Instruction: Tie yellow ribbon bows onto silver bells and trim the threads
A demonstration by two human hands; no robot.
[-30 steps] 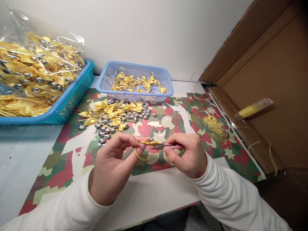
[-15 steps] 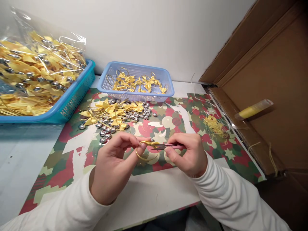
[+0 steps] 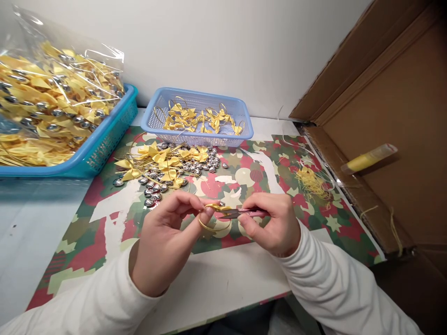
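Between thumb and fingertips, my left hand (image 3: 171, 237) pinches a yellow ribbon bow (image 3: 220, 208) with a gold cord loop (image 3: 213, 230) hanging below it. A small silver bell-like piece shows at the bow's far side. My right hand (image 3: 270, 221) is closed around small scissors with dark blades (image 3: 232, 213) and pinkish handles. The blade tips lie at the bow's right end; whether they touch the ribbon I cannot tell. Beyond my hands lies a pile of yellow bows on gold cords (image 3: 164, 160) among loose silver bell-like pieces (image 3: 152, 197).
A blue basket (image 3: 195, 138) with looped bows stands at the back. At left, a larger blue basket (image 3: 115, 132) holds a clear bag (image 3: 63, 83) of bows. Yellow thread scraps (image 3: 310, 184) lie at right, near a cardboard wall (image 3: 384, 102) with a yellow tube (image 3: 370, 158) attached.
Almost nothing differs. The bow and the scissors stay together in front of me, with at most a tiny shift of the loop; the camera view has moved very slightly.
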